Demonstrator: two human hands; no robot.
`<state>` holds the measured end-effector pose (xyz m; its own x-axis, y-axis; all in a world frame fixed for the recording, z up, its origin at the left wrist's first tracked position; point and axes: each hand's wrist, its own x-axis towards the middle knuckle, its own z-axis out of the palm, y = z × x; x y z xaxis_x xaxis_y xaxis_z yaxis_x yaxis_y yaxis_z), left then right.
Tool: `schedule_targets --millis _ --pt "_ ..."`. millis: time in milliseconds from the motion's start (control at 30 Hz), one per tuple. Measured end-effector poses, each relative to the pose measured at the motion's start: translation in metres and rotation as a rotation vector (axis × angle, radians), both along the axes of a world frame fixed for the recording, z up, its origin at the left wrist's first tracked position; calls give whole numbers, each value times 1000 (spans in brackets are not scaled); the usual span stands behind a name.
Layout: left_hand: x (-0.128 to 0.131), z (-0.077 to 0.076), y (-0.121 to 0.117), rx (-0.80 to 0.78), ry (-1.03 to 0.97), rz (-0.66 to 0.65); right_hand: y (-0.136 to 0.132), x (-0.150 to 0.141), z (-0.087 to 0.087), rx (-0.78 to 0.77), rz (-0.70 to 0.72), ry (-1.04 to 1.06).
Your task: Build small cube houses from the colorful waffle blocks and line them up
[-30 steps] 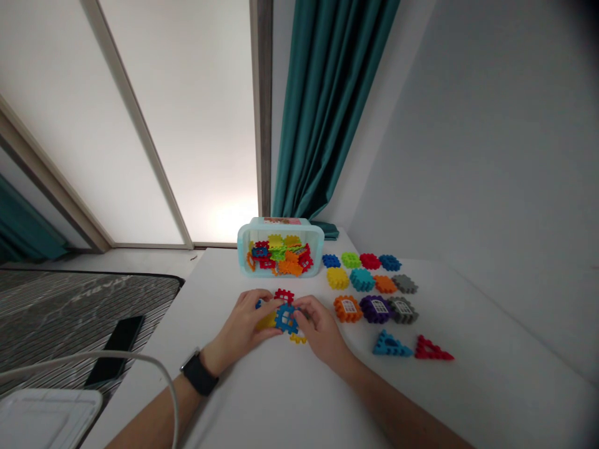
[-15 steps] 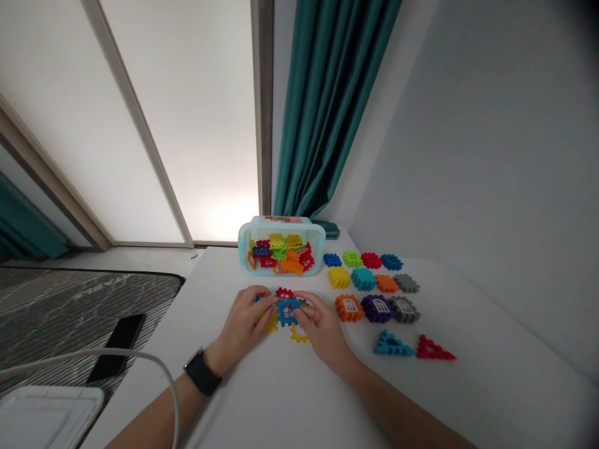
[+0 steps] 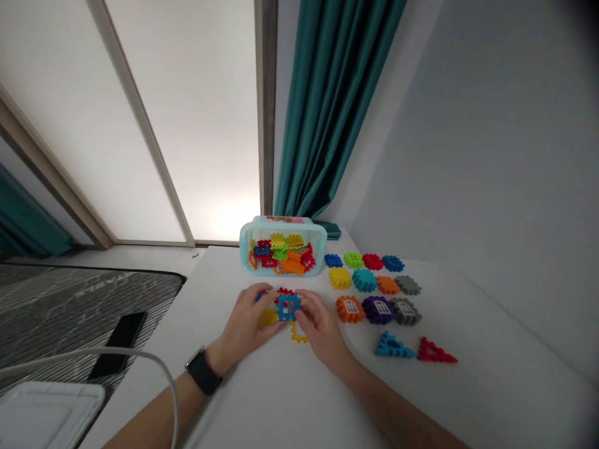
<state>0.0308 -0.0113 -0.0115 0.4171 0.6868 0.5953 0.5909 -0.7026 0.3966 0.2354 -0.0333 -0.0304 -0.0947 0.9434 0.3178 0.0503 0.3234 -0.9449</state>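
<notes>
Nudged up from its earlier spot, our blue block (image 3: 288, 307) sits gripped at its sides between our left hand (image 3: 244, 319) and right hand (image 3: 321, 330). Behind the blue block peeks a red block (image 3: 285, 291); below it lie a yellow block (image 3: 267, 318) and yellow frame (image 3: 298, 332). Farther beyond it stands a box (image 3: 246, 255), with rows of blocks (image 3: 364, 280) to its right.

Beyond my right hand (image 3: 321, 330), the bin (image 3: 283, 255) and the rows of blocks (image 3: 374, 285) stand in the way. From my left hand (image 3: 246, 321), I can pass leftward over the white table (image 3: 219, 293) to its edge.
</notes>
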Motion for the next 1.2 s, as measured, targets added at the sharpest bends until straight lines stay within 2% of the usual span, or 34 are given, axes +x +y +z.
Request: schedule_targets --millis 200,433,700,967,1200 --pt "-7 -1 6 75 -20 66 -2 8 8 344 -72 -349" --pt "-8 -1 6 80 -6 27 2 11 9 572 -160 -475" --pt "-8 -3 7 26 -35 -5 2 12 11 665 -176 -522" --pt "-7 -4 5 24 -85 -2 1 11 13 670 -196 -527" --pt "-8 -1 2 -85 -169 -50 2 13 11 686 -175 -541"
